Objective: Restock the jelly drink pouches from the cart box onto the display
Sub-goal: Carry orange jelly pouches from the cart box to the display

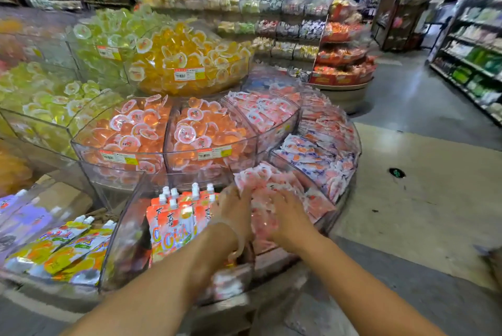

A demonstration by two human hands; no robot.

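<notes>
Beside the orange jelly drink pouches, both hands, left hand and right hand, seemingly lie flat, clutching nothing, on soft, slippery pink packets; grip pouches below caps.

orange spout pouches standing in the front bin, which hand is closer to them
Left. The left hand sits right beside the orange spout pouches, at their right edge. The right hand lies farther right, on the pink packets in the neighbouring bin.

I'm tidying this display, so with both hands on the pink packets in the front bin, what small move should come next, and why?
Probably press the pink packets down and back into their bin. Both the left hand and right hand lie on the pile, which is heaped toward the front wall and could spill.
</notes>
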